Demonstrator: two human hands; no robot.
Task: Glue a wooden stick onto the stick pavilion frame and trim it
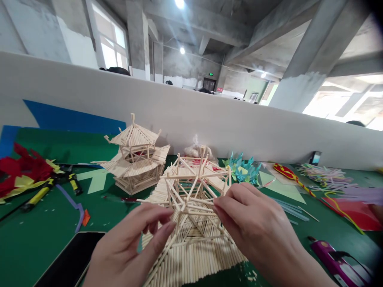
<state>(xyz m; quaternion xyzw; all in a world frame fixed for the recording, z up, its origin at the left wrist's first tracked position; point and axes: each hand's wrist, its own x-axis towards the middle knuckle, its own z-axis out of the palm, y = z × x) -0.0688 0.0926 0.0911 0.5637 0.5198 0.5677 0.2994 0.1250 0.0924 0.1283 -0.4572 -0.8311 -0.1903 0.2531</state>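
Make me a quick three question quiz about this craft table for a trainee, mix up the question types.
1. True or false: the left hand and right hand both pinch the unfinished pale wooden stick roof frame.
2. What stands behind the frame, toward the left? A) finished pale wooden stick pavilion B) glass vase C) metal kettle
3. Fill in: the purple glue gun lies on the ____ table mat.

Key: 1 true; 2 A; 3 green

A finished stick pavilion [136, 159] stands near yellow-handled pliers [49, 187].
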